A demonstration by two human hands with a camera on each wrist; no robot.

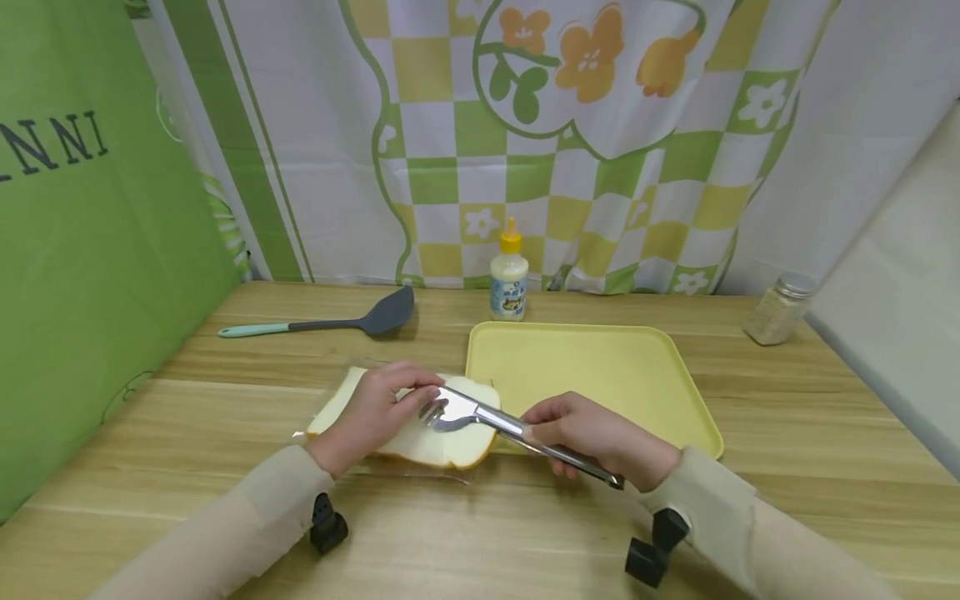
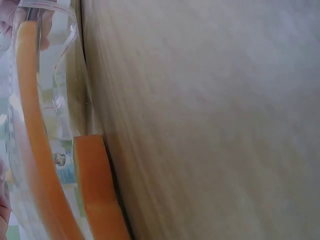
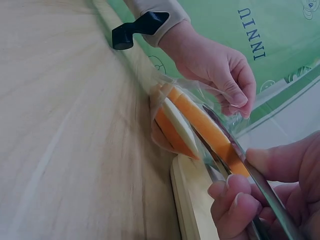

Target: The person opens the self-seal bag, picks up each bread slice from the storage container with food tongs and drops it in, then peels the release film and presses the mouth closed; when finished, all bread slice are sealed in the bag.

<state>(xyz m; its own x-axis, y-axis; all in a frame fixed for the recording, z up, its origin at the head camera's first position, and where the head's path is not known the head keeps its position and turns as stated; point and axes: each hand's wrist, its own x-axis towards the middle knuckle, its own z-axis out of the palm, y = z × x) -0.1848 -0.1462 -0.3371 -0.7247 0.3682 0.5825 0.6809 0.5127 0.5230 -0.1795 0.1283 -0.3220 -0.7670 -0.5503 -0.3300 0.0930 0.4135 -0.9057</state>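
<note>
A metal pair of tongs [image 1: 498, 420] lies in the grip of my right hand [image 1: 588, 429], thumb on the upper arm and fingers underneath. Between the tongs' arms is the upper white bread slice [image 1: 472, 446], brown-crusted, tilted up from another slice [image 3: 172, 131] beneath it in the right wrist view. Clear plastic bag [image 3: 162, 90] wraps the slices, its mouth facing the tongs. My left hand [image 1: 378, 408] pinches the bag's upper edge above the bread. In the left wrist view, orange-brown crusts [image 2: 95, 185] show through the film.
Right behind the bread, a yellow tray [image 1: 577, 358] lies on the wooden table [image 1: 420, 542]. A yellow-capped squeeze bottle [image 1: 509, 279] stands at its back edge. Back left is a spatula [image 1: 337, 322]; a lidded glass jar [image 1: 780, 310] stands far right.
</note>
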